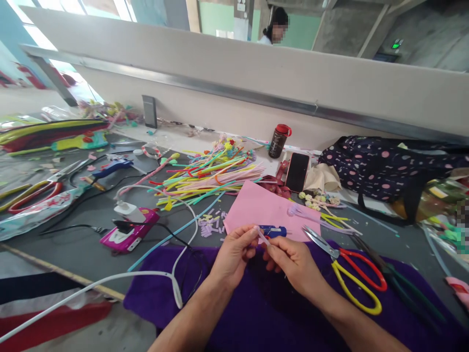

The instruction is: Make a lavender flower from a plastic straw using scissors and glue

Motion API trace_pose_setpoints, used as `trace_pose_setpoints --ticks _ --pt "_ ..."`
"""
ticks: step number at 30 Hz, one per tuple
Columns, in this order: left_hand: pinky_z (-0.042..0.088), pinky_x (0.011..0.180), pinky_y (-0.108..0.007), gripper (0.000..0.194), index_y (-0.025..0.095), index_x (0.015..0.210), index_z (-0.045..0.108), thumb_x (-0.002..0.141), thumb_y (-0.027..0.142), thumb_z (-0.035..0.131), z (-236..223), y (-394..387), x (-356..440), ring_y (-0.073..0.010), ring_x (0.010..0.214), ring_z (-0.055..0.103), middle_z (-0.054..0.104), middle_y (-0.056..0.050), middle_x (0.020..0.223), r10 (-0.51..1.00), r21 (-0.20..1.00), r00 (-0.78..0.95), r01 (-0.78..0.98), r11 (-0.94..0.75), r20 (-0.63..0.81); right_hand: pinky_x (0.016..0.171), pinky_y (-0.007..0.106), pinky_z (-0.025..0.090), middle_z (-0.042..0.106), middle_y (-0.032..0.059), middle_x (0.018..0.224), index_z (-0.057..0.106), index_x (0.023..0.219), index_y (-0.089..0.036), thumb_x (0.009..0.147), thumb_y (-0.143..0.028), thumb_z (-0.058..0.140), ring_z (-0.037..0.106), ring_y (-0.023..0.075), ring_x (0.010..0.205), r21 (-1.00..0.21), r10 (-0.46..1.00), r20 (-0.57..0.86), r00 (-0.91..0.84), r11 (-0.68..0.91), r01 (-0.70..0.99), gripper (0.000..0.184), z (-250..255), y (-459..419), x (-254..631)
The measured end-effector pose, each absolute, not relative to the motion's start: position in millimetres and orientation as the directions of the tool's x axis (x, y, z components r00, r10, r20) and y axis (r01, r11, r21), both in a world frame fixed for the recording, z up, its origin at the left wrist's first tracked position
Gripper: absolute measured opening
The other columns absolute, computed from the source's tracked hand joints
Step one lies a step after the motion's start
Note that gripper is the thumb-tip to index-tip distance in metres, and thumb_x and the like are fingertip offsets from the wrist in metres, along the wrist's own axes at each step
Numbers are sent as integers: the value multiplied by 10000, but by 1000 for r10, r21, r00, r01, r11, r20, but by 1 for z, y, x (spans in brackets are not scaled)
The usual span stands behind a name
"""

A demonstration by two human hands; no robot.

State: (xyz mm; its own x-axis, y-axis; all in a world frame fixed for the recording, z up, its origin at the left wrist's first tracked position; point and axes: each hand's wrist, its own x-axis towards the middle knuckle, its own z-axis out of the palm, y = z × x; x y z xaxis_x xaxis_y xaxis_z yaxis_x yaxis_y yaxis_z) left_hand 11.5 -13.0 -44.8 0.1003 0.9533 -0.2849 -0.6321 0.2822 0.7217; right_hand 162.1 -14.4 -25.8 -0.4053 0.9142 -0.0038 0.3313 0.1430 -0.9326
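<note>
My left hand (238,252) pinches one end of a thin pale lilac strip (263,237) between thumb and fingers. My right hand (291,259) is closed on the strip's other end. Both hands are above the edge of a purple cloth (242,308). Just behind them, a blue tool (274,231), partly hidden by the fingers, lies on a pink sheet (252,203). Several lilac stems (311,215) rest on the sheet's right part. Short lilac and yellow pieces (210,226) are scattered left of the sheet.
Scissors (339,266) with red and yellow handles lie right of my hands, beside dark-handled pliers (388,269). A pink power strip (137,230) with cords sits left. Behind are colourful fuzzy stems (205,178), a phone (297,171), a bottle (279,142) and a patterned bag (381,166).
</note>
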Motion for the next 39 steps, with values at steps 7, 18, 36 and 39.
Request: trace_pose_setpoints --ticks 7,18,36,39 --pt "213 360 -125 203 113 712 614 726 304 682 -38 -16 13 -19 420 345 496 30 527 952 726 151 -619 300 -265 480 204 423 600 -6 645 596 709 -178 906 -283 417 587 107 508 -905 885 14 -465 209 370 286 -27 -20 156" --pt "232 356 -117 216 129 821 636 682 268 723 -38 -15 14 -6 416 396 600 9 632 927 754 161 -542 370 -339 510 223 429 638 3 684 647 941 -179 865 -322 503 591 132 585 -966 938 -28 -347 63 249 218 -15 -1 175" --pt "260 295 -129 264 136 810 595 731 383 640 -33 -16 22 -46 362 499 660 -27 665 911 802 299 -447 397 -285 415 177 342 575 -43 530 616 746 -163 803 -271 556 459 72 429 -988 954 -35 -297 12 152 136 -9 4 177" --pt "228 297 -129 231 135 765 586 669 307 707 -31 -17 25 -28 334 450 660 -18 626 897 835 339 -373 404 -283 430 179 356 557 -51 527 608 750 -165 810 -263 545 464 73 436 -980 962 3 -274 57 190 131 -6 3 177"
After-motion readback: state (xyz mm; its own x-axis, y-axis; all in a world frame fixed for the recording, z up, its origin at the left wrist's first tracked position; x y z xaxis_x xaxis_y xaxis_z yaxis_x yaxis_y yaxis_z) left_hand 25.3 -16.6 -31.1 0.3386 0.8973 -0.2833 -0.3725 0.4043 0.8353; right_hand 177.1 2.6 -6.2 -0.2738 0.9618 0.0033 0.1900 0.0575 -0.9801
